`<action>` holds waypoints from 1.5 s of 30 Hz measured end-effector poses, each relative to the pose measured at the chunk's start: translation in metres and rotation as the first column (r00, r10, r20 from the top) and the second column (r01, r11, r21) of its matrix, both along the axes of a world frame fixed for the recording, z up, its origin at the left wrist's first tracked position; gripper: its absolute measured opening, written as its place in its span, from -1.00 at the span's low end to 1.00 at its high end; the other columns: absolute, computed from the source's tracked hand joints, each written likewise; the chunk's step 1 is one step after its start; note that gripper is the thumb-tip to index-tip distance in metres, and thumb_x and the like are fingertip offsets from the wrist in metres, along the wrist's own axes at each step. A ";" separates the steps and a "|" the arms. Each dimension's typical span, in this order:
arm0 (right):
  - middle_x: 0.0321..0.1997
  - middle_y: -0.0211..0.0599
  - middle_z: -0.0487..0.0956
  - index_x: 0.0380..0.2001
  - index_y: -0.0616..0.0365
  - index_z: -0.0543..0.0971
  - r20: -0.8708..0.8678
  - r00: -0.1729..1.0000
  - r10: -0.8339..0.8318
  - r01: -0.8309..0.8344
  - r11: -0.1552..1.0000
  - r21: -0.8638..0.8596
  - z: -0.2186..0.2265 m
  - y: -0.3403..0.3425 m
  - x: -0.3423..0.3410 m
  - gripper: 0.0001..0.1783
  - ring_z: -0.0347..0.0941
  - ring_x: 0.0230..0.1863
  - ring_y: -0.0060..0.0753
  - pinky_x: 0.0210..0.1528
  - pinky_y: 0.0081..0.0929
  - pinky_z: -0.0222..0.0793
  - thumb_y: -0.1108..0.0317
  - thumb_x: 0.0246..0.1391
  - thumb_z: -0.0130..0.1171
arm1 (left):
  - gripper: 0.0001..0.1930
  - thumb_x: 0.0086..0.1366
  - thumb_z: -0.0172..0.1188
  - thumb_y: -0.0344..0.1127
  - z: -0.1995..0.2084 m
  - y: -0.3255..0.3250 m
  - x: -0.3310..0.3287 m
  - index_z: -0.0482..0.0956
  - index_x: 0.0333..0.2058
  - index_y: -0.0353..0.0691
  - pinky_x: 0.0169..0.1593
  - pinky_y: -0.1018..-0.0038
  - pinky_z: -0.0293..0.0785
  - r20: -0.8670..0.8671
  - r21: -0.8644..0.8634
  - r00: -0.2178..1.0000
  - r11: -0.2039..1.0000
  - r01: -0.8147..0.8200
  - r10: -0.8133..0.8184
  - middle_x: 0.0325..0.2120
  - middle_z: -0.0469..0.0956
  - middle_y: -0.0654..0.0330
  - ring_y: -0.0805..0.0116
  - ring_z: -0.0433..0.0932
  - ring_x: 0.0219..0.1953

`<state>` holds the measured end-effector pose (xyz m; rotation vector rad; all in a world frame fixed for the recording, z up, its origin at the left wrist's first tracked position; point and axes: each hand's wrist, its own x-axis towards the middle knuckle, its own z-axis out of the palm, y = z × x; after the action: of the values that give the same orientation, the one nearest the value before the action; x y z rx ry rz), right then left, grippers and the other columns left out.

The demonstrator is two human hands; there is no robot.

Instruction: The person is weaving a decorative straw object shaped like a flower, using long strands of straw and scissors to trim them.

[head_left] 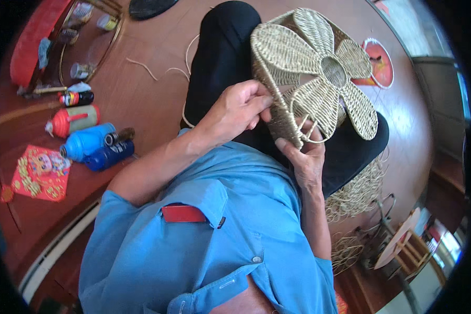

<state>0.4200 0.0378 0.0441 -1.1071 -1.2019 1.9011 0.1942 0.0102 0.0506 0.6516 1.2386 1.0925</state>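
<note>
A woven straw basket (283,107) with a large flower-shaped side (319,63) rests tilted on my lap, over dark trousers. My left hand (243,107) is at the basket's left edge, its fingers curled and pinched together against the weave; what is between the fingertips is hidden. My right hand (304,154) grips the basket's near lower corner, thumb outside and fingers partly behind the weave. A loose loop of straw cord (310,121) stands out from the basket just above that hand.
Straw cord (353,193) lies piled at the right. A red round container (378,63) stands beyond the basket. Flasks (89,141) and a red decorated packet (42,171) lie at left, near a rack of jars (81,70). A small wooden stool (411,251) is at lower right.
</note>
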 end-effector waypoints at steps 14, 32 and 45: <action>0.03 -0.41 0.63 0.13 0.16 0.54 -0.020 0.996 0.084 -0.085 0.995 -0.056 0.002 0.012 0.000 -0.36 0.57 0.08 -0.47 0.21 -0.42 0.51 0.67 -0.08 0.45 | -0.75 0.59 0.27 -0.12 -0.015 -0.046 0.005 0.57 -0.08 -0.20 -0.49 0.69 0.26 0.116 0.106 0.993 0.994 -0.012 -0.001 -0.46 0.56 0.37 0.72 0.34 -0.54; 0.03 -0.42 0.64 0.15 0.16 0.56 0.026 0.991 0.133 -0.132 0.990 -0.058 -0.002 0.013 0.009 -0.32 0.56 0.07 -0.48 0.22 -0.43 0.48 0.58 -0.09 0.57 | -0.81 0.50 0.35 -0.32 -0.014 -0.026 0.034 0.57 -0.16 -0.33 -0.29 0.45 0.59 -0.369 0.269 0.925 0.963 0.008 0.095 -0.41 0.62 0.25 0.52 0.61 -0.38; 0.30 -0.10 0.62 0.35 0.37 0.49 -0.261 0.956 0.131 -0.183 0.965 -0.187 -0.013 0.030 0.033 -0.24 0.52 0.33 -0.23 0.43 -0.31 0.34 0.27 0.08 0.31 | -0.76 0.22 0.49 -0.59 -0.013 -0.020 0.041 0.63 -0.18 -0.26 -0.30 0.36 0.64 -0.645 0.632 0.643 0.761 0.146 0.412 -0.29 0.67 0.15 0.26 0.72 -0.35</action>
<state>0.4528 0.0674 0.0316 -0.8649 -0.9935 2.2553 0.2354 -0.0097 0.0380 1.7214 1.6431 1.4622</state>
